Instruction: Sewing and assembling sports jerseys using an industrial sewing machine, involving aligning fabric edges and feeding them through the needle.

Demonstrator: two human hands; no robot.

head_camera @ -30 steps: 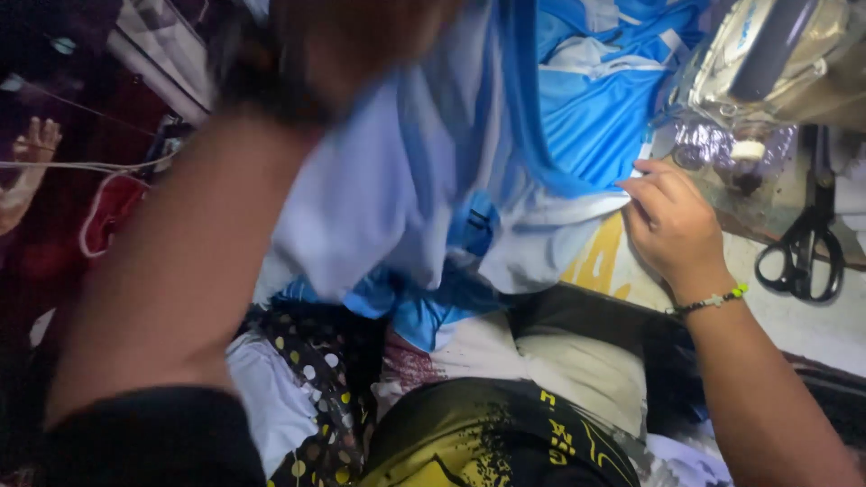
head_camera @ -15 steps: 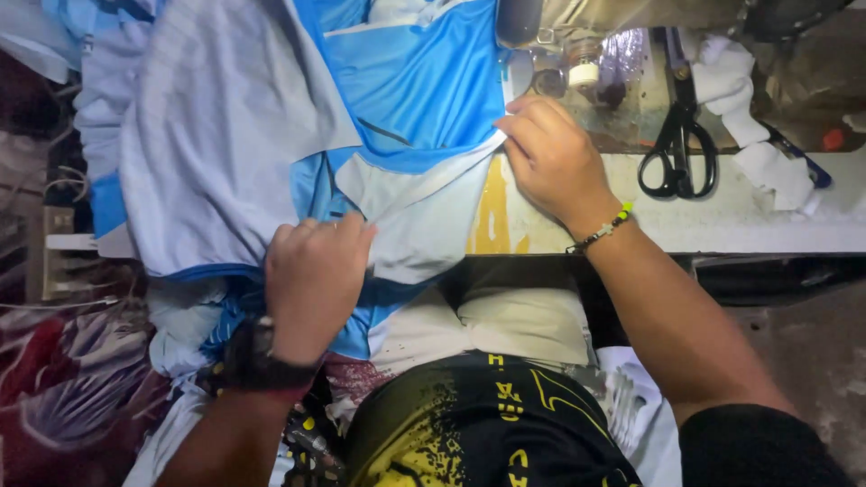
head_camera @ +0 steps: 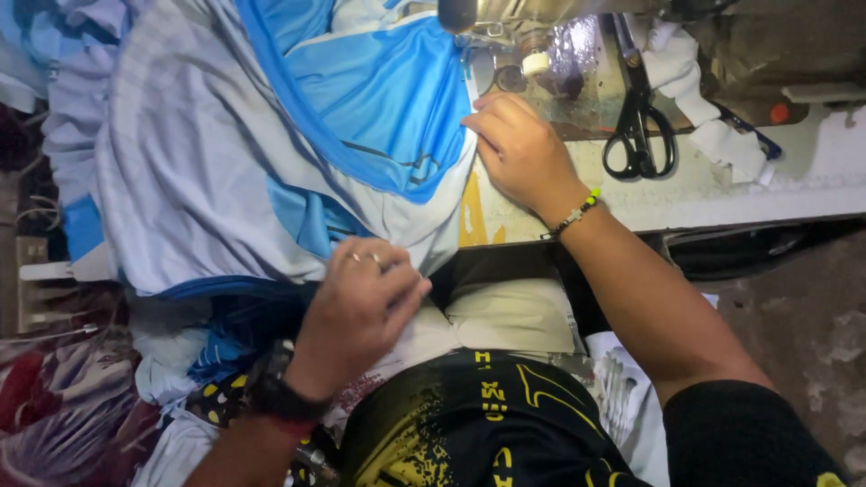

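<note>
Fabric [head_camera: 271, 162], blue and pale grey, spreads from the upper left of the frame down to the counter [head_camera: 722, 189] edge at centre. The right hand [head_camera: 521, 153] presses its edge flat near the sewing machine [head_camera: 541, 27] at the top, fingers [head_camera: 492, 122] curled down on the cloth, probably pinching the hem. The left hand [head_camera: 361, 302], lower centre, bunches the near fold, fingers closed on it. The cloth's long run lies between both hands; the right is nearer the needle. Scissors [head_camera: 639, 135] lie just right.

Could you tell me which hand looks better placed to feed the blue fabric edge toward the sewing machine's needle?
Probably the right hand: it rests on the blue fabric edge beside the needle area. The left hand grips fabric near the lap.
</note>
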